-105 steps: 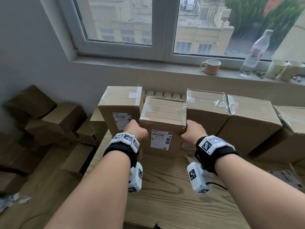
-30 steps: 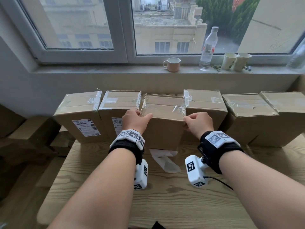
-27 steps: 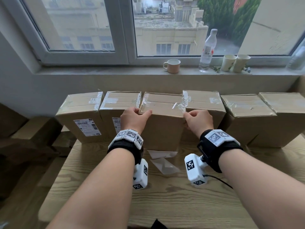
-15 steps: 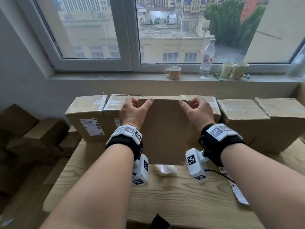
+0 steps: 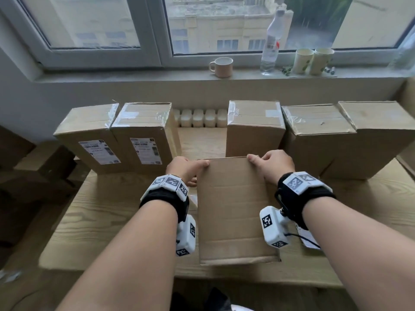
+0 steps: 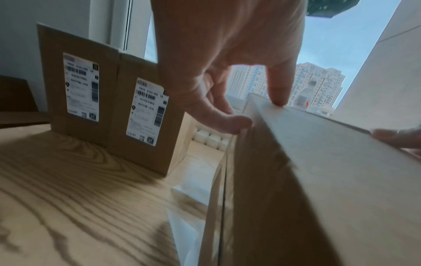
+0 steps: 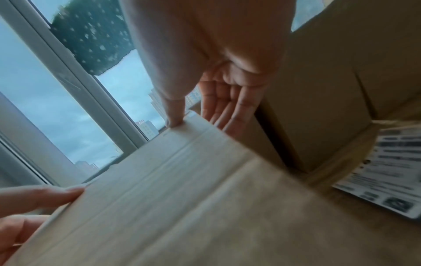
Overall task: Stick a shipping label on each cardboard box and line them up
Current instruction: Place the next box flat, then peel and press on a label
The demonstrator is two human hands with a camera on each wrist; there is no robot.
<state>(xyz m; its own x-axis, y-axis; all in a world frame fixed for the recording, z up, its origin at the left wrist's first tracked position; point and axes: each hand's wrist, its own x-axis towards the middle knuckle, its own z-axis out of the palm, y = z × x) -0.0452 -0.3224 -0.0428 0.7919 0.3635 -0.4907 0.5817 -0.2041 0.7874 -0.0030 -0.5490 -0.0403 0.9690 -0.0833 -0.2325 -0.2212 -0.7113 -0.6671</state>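
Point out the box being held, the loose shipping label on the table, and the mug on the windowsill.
held box (image 5: 233, 212): head view, its bare top face.
loose shipping label (image 7: 382, 172): right wrist view, its printed face.
mug (image 5: 222, 67): head view, its side wall.

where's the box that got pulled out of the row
In the head view the box lies flat at the table's near centre, in front of the row's gap, gripped at its far corners by the left hand and right hand.

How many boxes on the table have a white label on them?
2. Both stand at the left end of the back row: one at the far left, the other right beside it. The held box and the three on the right show no label, though some faces are hidden.
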